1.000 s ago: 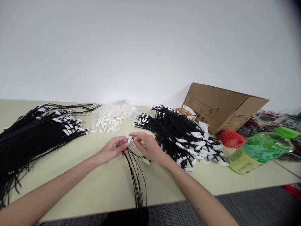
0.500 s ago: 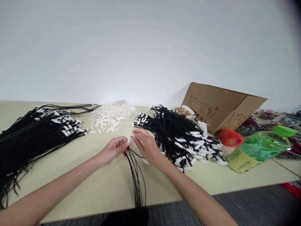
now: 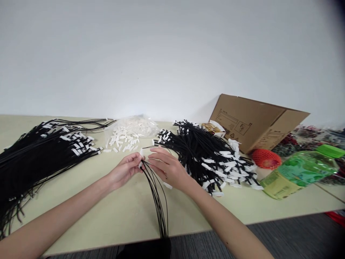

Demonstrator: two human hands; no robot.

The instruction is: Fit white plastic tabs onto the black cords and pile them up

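My left hand (image 3: 128, 168) pinches a small white connector (image 3: 141, 152) between thumb and fingers, above the table. A bundle of thin black wires (image 3: 157, 199) hangs from near these fingers, curving down over the table's front edge. Close by on the right, my right hand (image 3: 168, 166) has its fingers stretched and slightly apart, the tips beside the upper wires. One thin wire (image 3: 147, 147) runs from the connector's top toward the right hand and passes behind its fingers. The thumb's contact with the wires is hidden.
A pile of black cables with white ends (image 3: 48, 154) lies left. Loose white connectors (image 3: 124, 140) spill from a clear bag (image 3: 140, 124). More cables (image 3: 199, 147) lie right, near a cardboard box (image 3: 248, 118), a red-netted item (image 3: 266, 159) and a green-capped bottle (image 3: 303, 169).
My left hand has shifted slightly left with the connector, which now stands tilted above the fingers. My right hand's fingertips have moved away from the connector, spreading beside the wires.
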